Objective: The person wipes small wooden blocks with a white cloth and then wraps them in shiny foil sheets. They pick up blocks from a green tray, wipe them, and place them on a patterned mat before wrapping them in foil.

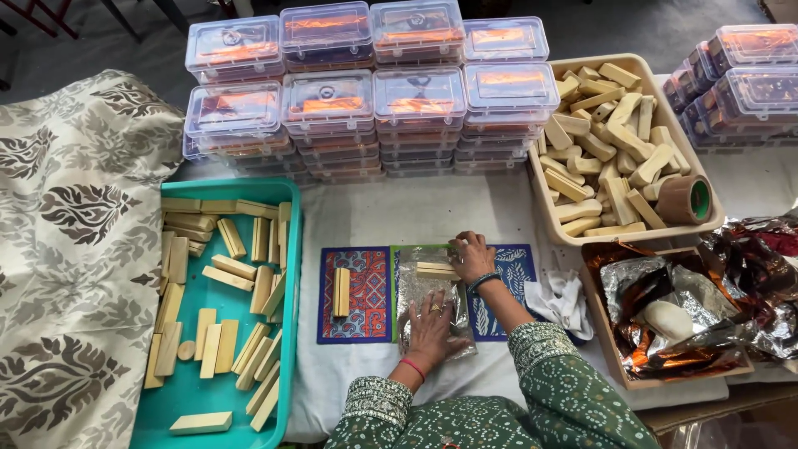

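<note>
The left hand [432, 326] lies flat, fingers spread, pressing down on the near end of a clear plastic pouch [426, 303] that rests on the white-covered tabletop [416, 212] directly in front of the person. The right hand [472, 256] sits at the pouch's far right corner, fingers curled and pinching its edge beside a pair of pale wooden blocks [437, 270] lying crosswise on or in the pouch; whether they are already inside cannot be told. The pouch overlaps two patterned cards: a red and blue one [366, 293] to the left, which carries two more wooden blocks [341, 292] standing side by side lengthwise, and a blue and white one [509, 274] to the right, partly under the right forearm.

At the left, a teal tray [293, 249] holds many loose wooden blocks, scattered at all angles. At the far right, a beige tray [632, 65] is heaped with similar blocks, and a roll of brown tape [686, 199] leans on its near right corner. Just beside the right forearm lies a crumpled white cloth [564, 301]. Near that, a shallow box [600, 303] holds crinkled silver and copper foil [665, 308]. Along the far side of the tabletop, stacked clear lidded boxes [374, 100] stand in rows. A patterned beige fabric [75, 249] drapes at the far left.
</note>
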